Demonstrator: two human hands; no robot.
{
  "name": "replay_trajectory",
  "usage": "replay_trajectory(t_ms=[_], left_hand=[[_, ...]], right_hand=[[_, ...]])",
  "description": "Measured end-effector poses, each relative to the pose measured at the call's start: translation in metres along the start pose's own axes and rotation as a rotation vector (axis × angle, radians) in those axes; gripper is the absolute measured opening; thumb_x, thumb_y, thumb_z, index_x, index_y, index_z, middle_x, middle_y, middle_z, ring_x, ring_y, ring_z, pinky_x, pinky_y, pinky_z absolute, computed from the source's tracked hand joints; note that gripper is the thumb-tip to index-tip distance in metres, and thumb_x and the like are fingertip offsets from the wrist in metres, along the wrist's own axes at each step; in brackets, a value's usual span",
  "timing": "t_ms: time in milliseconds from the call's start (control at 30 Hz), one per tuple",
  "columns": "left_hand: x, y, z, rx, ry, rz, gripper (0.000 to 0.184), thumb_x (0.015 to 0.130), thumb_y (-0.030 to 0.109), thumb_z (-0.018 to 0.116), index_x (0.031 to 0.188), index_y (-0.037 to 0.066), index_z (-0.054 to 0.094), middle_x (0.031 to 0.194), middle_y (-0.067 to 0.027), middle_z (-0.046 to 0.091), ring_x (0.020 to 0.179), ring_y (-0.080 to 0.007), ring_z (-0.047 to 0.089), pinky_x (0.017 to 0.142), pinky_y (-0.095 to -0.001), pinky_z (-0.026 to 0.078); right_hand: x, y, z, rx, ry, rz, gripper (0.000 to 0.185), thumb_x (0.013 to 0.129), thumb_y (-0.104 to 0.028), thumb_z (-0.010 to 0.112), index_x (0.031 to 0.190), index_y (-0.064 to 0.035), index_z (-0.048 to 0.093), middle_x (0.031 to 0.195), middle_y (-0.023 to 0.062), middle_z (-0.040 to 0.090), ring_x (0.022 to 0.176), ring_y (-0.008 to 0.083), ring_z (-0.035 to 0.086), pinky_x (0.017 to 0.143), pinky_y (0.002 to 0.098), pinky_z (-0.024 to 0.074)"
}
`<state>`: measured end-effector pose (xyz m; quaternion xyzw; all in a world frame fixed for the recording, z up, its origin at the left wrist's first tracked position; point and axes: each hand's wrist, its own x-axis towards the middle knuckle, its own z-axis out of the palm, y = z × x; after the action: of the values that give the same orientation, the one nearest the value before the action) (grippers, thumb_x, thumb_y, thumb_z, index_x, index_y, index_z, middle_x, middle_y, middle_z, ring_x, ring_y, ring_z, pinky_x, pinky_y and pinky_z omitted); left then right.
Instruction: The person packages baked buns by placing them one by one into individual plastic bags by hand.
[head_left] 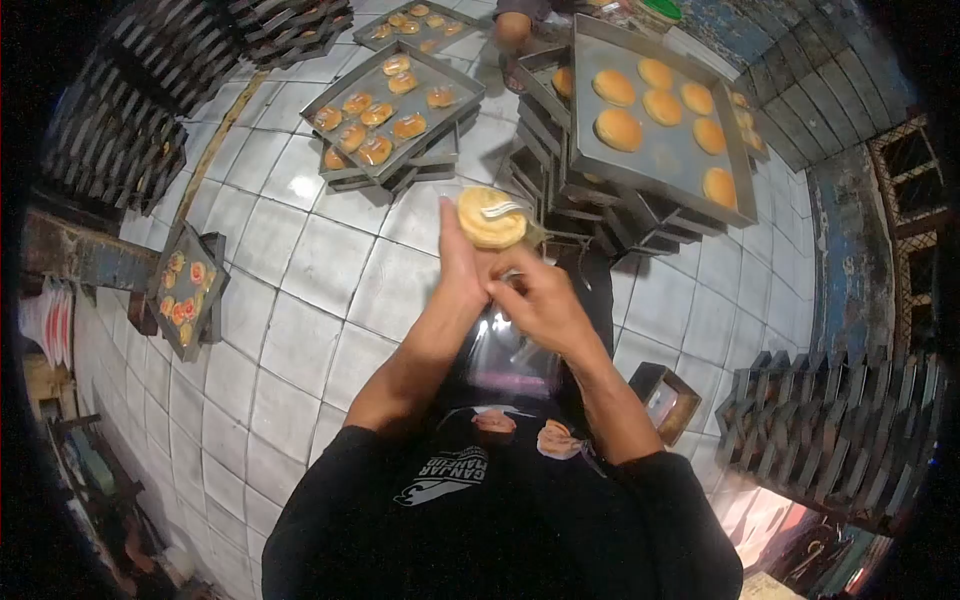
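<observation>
A round pale-yellow bun (490,222) with a white glint on top is held out in front of me, inside what looks like a clear plastic bag (537,236). My left hand (460,250) supports it from the left, thumb upright along its side. Just below the bun, my right hand (535,295) is closed in a pinch against the heel of the left hand, at the near end of the bag. The pinched part itself is mostly hidden by the fingers. On my lap lies shiny clear plastic (505,350) with a pink band, blurred.
Stacked metal trays (655,165) of golden buns stand ahead on the right. Another tray (395,115) holds shiny wrapped buns ahead on the left, and a smaller tray (185,295) sits farther left. Dark tray stacks (830,430) line the sides. A person's foot (512,72) shows at the back.
</observation>
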<state>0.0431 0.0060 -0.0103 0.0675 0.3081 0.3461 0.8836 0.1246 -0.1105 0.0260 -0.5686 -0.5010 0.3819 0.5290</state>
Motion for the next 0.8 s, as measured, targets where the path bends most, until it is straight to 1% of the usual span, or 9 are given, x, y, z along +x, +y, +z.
replay_trajectory(t_ms=[100, 200, 233, 300, 467, 567, 633, 700, 800], left_hand=[[0.025, -0.007, -0.018, -0.019, -0.031, 0.076, 0.075, 0.107, 0.063, 0.023, 0.142, 0.003, 0.051, 0.139, -0.0200, 0.058, 0.127, -0.0379, 0.057, 0.110, -0.0568, 0.044], [0.019, 0.027, -0.031, -0.064, -0.011, 0.119, 0.073, 0.107, 0.062, 0.025, 0.141, 0.003, 0.051, 0.138, -0.0206, 0.059, 0.126, -0.0383, 0.057, 0.110, -0.0587, 0.044], [0.016, 0.034, -0.028, -0.050, -0.003, 0.138, 0.073, 0.107, 0.062, 0.025, 0.141, 0.002, 0.051, 0.138, -0.0209, 0.059, 0.126, -0.0385, 0.058, 0.109, -0.0593, 0.044], [0.002, 0.027, -0.021, -0.012, -0.019, 0.158, 0.074, 0.107, 0.062, 0.024, 0.139, 0.002, 0.052, 0.136, -0.0205, 0.060, 0.124, -0.0383, 0.059, 0.108, -0.0586, 0.046], [0.007, -0.011, -0.018, -0.005, 0.011, 0.052, 0.070, 0.108, 0.060, 0.026, 0.136, 0.002, 0.056, 0.136, -0.0190, 0.061, 0.122, -0.0381, 0.060, 0.105, -0.0549, 0.049], [0.016, 0.015, -0.034, -0.086, 0.020, 0.101, 0.067, 0.109, 0.057, 0.028, 0.137, 0.002, 0.055, 0.137, -0.0191, 0.061, 0.126, -0.0368, 0.059, 0.106, -0.0551, 0.048], [0.002, 0.041, -0.031, -0.016, 0.039, 0.139, 0.066, 0.109, 0.056, 0.029, 0.138, 0.002, 0.055, 0.137, -0.0185, 0.061, 0.126, -0.0362, 0.058, 0.109, -0.0563, 0.046], [-0.026, 0.028, -0.022, 0.003, 0.047, 0.093, 0.063, 0.110, 0.054, 0.032, 0.139, 0.002, 0.054, 0.138, -0.0186, 0.061, 0.124, -0.0360, 0.060, 0.111, -0.0531, 0.046], [-0.056, 0.015, -0.014, 0.006, -0.208, -0.351, 0.053, 0.111, 0.046, 0.039, 0.139, 0.003, 0.055, 0.133, -0.0169, 0.065, 0.120, -0.0283, 0.064, 0.104, -0.0442, 0.052]], right_hand=[[-0.007, -0.014, -0.014, -0.187, -0.148, -0.200, 0.010, 0.095, -0.002, 0.068, 0.090, -0.0031, 0.059, 0.090, 0.0029, 0.063, 0.063, 0.0090, 0.058, 0.056, 0.0235, 0.0446], [-0.045, -0.052, -0.029, 0.656, -0.703, 0.235, 0.013, 0.094, -0.003, 0.071, 0.091, -0.0021, 0.058, 0.074, 0.0004, 0.054, 0.065, 0.0081, 0.051, 0.062, 0.0205, 0.0401], [-0.039, -0.047, -0.028, 0.660, -0.696, 0.235, 0.013, 0.094, -0.003, 0.071, 0.091, -0.0021, 0.058, 0.074, 0.0004, 0.054, 0.065, 0.0081, 0.051, 0.062, 0.0205, 0.0401], [-0.023, -0.030, -0.023, -0.033, -0.017, 0.245, 0.018, 0.093, -0.002, 0.071, 0.106, -0.0012, 0.059, 0.078, 0.0026, 0.059, 0.064, 0.0046, 0.052, 0.057, 0.0199, 0.0396], [-0.008, -0.006, 0.002, -0.359, 0.075, -0.466, 0.011, 0.094, -0.004, 0.069, 0.091, -0.0051, 0.058, 0.070, -0.0031, 0.058, 0.064, 0.0064, 0.055, 0.056, 0.0255, 0.0411], [-0.054, -0.037, -0.037, 0.530, -0.719, 0.332, 0.023, 0.087, -0.008, 0.075, 0.080, -0.0062, 0.053, 0.063, 0.0037, 0.058, 0.062, 0.0116, 0.058, 0.056, 0.0259, 0.0417], [-0.060, -0.040, -0.039, 0.228, -0.459, 0.348, 0.024, 0.088, -0.012, 0.078, 0.105, -0.0025, 0.066, 0.089, 0.0041, 0.067, 0.089, 0.0192, 0.069, 0.077, 0.0318, 0.0539], [-0.035, -0.017, -0.019, -0.577, 0.315, -0.257, 0.028, 0.084, -0.009, 0.079, 0.108, -0.0004, 0.065, 0.099, 0.0114, 0.067, 0.090, 0.0274, 0.069, 0.076, 0.0342, 0.0553], [-0.024, -0.033, -0.020, -0.698, 0.269, -0.459, 0.029, 0.084, -0.009, 0.077, 0.108, 0.0016, 0.065, 0.108, 0.0168, 0.065, 0.095, 0.0363, 0.066, 0.080, 0.0380, 0.0560]])
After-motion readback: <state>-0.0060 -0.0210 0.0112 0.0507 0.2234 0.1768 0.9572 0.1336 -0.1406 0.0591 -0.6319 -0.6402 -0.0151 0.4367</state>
